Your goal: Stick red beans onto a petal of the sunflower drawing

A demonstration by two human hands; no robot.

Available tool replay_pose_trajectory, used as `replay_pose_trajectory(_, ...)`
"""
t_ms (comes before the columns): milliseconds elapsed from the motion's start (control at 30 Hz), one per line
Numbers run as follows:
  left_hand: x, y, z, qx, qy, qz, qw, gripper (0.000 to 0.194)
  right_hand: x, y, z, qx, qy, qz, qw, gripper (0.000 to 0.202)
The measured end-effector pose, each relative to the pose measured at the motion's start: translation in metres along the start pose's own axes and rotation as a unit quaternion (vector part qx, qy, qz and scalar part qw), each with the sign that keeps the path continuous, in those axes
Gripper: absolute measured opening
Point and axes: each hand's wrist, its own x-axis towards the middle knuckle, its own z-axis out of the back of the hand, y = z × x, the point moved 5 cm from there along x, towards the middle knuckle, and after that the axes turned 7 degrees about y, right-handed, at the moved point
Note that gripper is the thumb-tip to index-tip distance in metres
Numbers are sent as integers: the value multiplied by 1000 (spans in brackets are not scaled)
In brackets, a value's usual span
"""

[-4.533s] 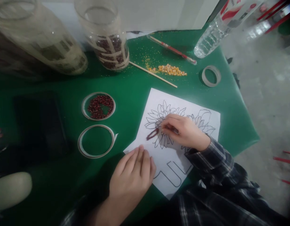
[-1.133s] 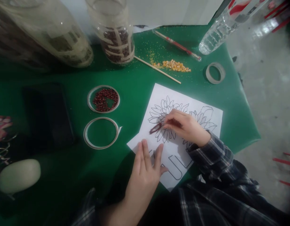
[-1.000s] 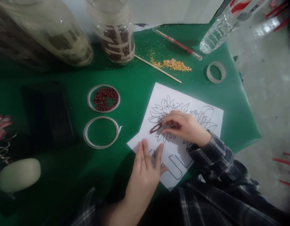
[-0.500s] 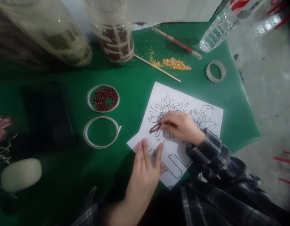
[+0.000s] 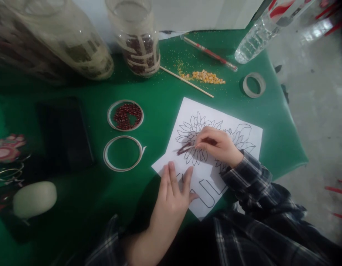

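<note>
My left hand (image 5: 173,192) lies flat with fingers spread on the lower part of a white sheet of paper (image 5: 184,107), which carries black line drawings of flowers (image 5: 197,123) and outlined letters. Over the left flower, the fingertips of my right hand (image 5: 215,144) are pinched together. A thin, pale, stick-like thing (image 5: 190,147) shows at those fingertips, too blurred to name surely. Its end is by a petal marked in dark red (image 5: 183,149). To the left, small dark red beans (image 5: 127,116) lie inside a ring of tape.
Another tape ring (image 5: 104,155) lies nearer me; a tape roll (image 5: 254,85) is at right. Corn kernels (image 5: 208,77), a wooden stick (image 5: 187,82) and a red-and-white pen (image 5: 211,53) lie behind the paper. Jars (image 5: 140,44) and a water bottle (image 5: 255,38) stand at the back.
My right hand has drawn back slightly to the right from the dark red petal, showing more of it and the thin pale thing. My left hand stays on the paper. The view has shifted slightly.
</note>
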Motion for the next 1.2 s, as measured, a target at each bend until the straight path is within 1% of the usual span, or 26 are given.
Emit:
replay_pose_trajectory(100,-1,1,-1,-10,4,6,1000,101,-3,-2,5,30,-43,-51,997,11)
replay_pose_trajectory(167,-1,1,-2,-7,8,5,1000,97,-8,0,13,48,-101,-85,990,12)
replay_pose_trajectory(233,-1,2,-2,-6,9,3,1000,92,-18,8,24,55,-167,-104,979,11)
replay_pose_trajectory(300,0,4,-3,-14,12,3,1000,83,-35,20,35,40,-225,-113,967,10)
replay_pose_trajectory(367,2,8,-6,-30,25,3,999,72,-58,34,47,15,-271,-120,955,10)
replay_pose_trajectory(433,5,13,-10,-51,42,9,998,66,-87,45,59,-20,-291,-134,947,9)
replay_pose_trajectory(500,8,19,-13,-70,50,16,996,66,-121,51,71,-49,-270,-163,948,7)
replay_pose_trajectory(533,9,23,-14,-79,48,17,996,68,-137,51,74,-49,-218,-188,956,5)
replay_pose_trajectory(567,11,25,-14,-86,45,14,995,68,-153,48,76,-45,-147,-216,964,5)
replay_pose_trajectory(633,14,30,-15,-96,40,3,995,68,-191,39,84,-28,-89,-247,964,10)
replay_pose_trajectory(667,15,32,-14,-98,37,-2,995,67,-211,29,85,-13,-57,-281,958,14)
replay_pose_trajectory(700,16,34,-14,-98,33,-6,995,67,-232,15,83,-1,-24,-331,943,18)
replay_pose_trajectory(733,17,36,-14,-97,28,-7,995,67,-252,0,81,7,-3,-371,929,25)
replay_pose_trajectory(767,18,37,-15,-95,23,-6,995,68,-272,-16,77,-1,14,-418,908,30)
replay_pose_trajectory(800,18,39,-15,-92,18,-3,996,69,-289,-32,71,-21,45,-452,891,33)
replay_pose_trajectory(833,19,40,-16,-89,13,2,996,70,-304,-47,64,-46,74,-475,876,33)
replay_pose_trajectory(900,19,43,-19,-87,5,9,996,70,-322,-67,52,-88,92,-498,858,35)
replay_pose_trajectory(933,19,43,-20,-87,2,11,996,69,-326,-71,48,-110,98,-506,850,41)
replay_pose_trajectory(967,20,44,-22,-88,-1,12,996,68,-326,-69,45,-138,105,-504,846,50)
replay_pose_trajectory(1000,20,44,-22,-89,-3,12,996,67,-323,-63,44,-164,117,-505,839,56)
replay_pose_trajectory(1033,20,44,-23,-90,-5,11,996,66,-316,-51,43,-181,139,-499,836,58)
replay_pose_trajectory(1067,20,44,-23,-90,-7,12,996,65,-306,-35,42,-186,167,-490,835,56)
replay_pose_trajectory(1100,20,44,-23,-90,-8,13,996,65,-293,-15,42,-182,188,-469,844,51)
replay_pose_trajectory(1133,20,44,-23,-89,-9,15,996,66,-275,8,43,-173,201,-433,862,45)
replay_pose_trajectory(1200,20,45,-22,-85,-11,19,996,67,-233,55,44,-182,200,-331,904,34)
